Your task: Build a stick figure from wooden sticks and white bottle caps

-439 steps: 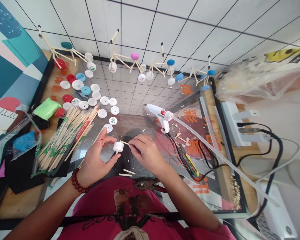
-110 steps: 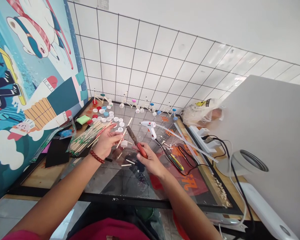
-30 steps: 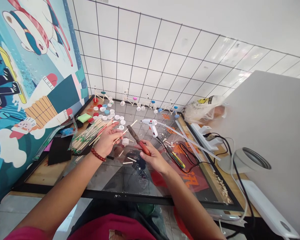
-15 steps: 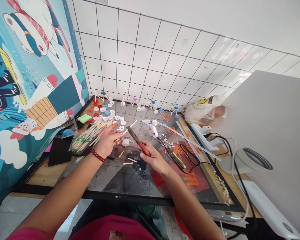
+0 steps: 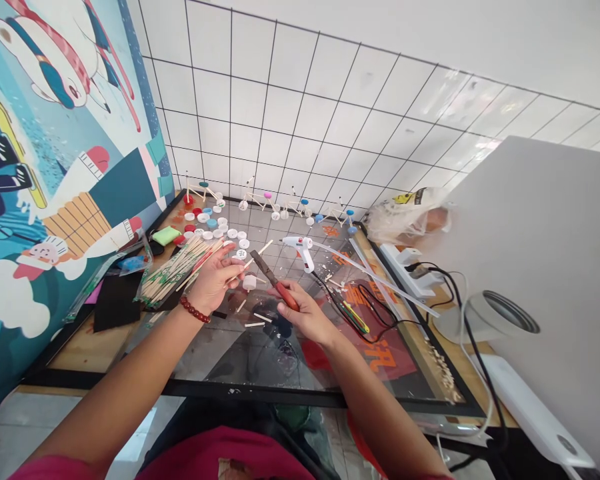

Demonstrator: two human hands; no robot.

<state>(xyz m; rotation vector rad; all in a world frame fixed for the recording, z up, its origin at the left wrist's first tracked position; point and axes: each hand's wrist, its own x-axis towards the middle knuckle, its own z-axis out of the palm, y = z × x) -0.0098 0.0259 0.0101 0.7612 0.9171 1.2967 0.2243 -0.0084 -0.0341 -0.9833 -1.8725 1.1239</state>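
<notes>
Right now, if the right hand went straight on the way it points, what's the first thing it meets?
Probably the white bottle cap on the wooden stick. The right hand, gripping red-handled pliers, points up-left at it, though depth is unclear and it might pass above.

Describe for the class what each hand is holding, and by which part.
The right hand holds red-handled pliers by the red handle; the left hand appears to pinch a thin wooden stick near its lower end.

Left hand: pinches wooden stick
Right hand: grips red-handled pliers
Between hands: white bottle cap
Just beyond: hot glue gun
</notes>
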